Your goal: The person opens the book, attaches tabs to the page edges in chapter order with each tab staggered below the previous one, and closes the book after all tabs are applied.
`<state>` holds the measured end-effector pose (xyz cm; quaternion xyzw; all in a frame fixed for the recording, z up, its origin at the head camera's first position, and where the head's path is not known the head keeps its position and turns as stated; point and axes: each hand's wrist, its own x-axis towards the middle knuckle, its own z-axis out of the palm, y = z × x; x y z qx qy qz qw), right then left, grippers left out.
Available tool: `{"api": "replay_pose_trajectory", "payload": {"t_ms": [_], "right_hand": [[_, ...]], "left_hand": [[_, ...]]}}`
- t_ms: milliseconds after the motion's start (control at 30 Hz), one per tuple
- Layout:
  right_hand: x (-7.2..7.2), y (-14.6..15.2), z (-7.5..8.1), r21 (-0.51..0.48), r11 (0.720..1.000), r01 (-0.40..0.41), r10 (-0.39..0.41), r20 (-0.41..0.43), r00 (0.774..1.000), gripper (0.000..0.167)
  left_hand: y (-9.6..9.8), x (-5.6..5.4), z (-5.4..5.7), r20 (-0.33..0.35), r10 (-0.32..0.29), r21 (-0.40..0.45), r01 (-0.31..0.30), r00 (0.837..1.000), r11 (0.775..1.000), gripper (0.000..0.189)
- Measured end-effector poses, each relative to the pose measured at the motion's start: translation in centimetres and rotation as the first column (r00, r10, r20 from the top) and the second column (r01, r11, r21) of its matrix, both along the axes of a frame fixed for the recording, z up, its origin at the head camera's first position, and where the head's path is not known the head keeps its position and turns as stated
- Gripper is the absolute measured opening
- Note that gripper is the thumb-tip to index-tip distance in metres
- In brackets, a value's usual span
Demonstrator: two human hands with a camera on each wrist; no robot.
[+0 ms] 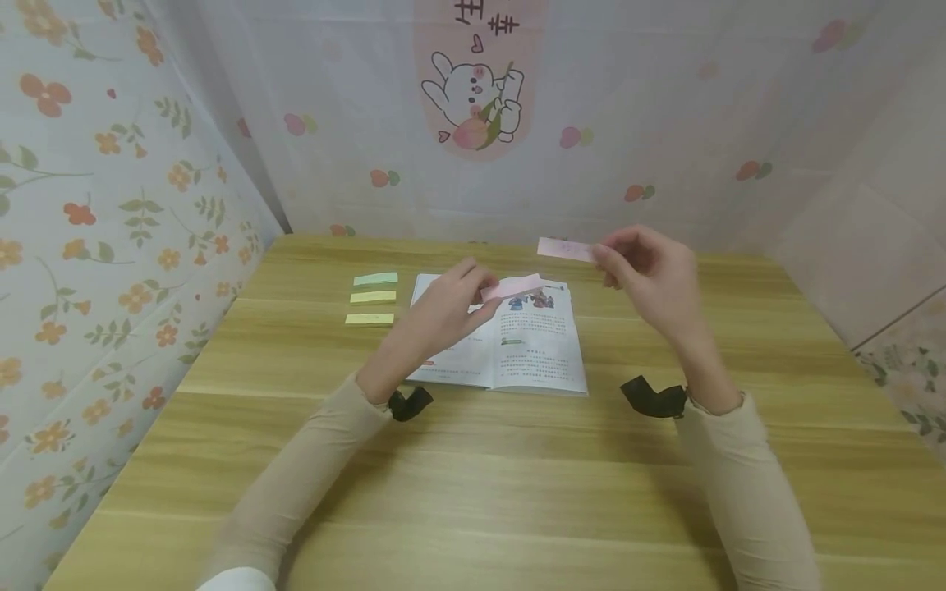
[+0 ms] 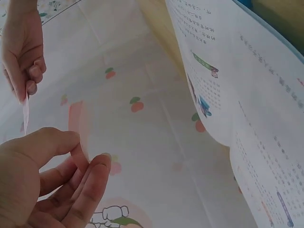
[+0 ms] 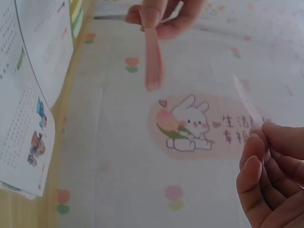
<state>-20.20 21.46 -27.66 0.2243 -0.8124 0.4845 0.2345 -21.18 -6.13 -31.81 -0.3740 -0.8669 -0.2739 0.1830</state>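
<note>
My left hand pinches a pad of pink sticky notes above the open book. In the left wrist view, the thumb and fingertips grip one end of this pad. Higher and to the right, my right hand holds a single pink sticky note between thumb and fingers. Faint marks show on that note. In the right wrist view the slip looks thin and stands apart from the pad.
Left of the book, a green sticky-note strip and two yellow ones, the upper and the lower, lie in a column on the wooden table. A printed curtain hangs behind the table.
</note>
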Motion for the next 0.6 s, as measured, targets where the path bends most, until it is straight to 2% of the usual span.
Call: {"api": "replay_pose_trajectory", "payload": {"t_ms": [100, 300, 600], "right_hand": [[-0.1, 0.8, 0.4, -0.033, 0.999, 0.024, -0.024, 0.016, 1.0, 0.013], [0.0, 2.1, 1.3, -0.08, 0.995, 0.056, -0.056, -0.007, 0.998, 0.015], [-0.1, 3.9, 1.9, -0.126, 0.989, 0.083, -0.085, -0.016, 0.996, 0.017]], "left_hand": [[0.5, -0.3, 0.1, 0.019, 0.017, -0.005, -0.017, 1.0, 1.0, 0.018], [2.5, -1.4, 0.1, 0.065, 0.044, -0.019, -0.043, 0.997, 0.999, 0.022], [6.1, -2.8, -0.5, 0.175, 0.036, 0.002, -0.037, 0.984, 0.999, 0.023]]}}
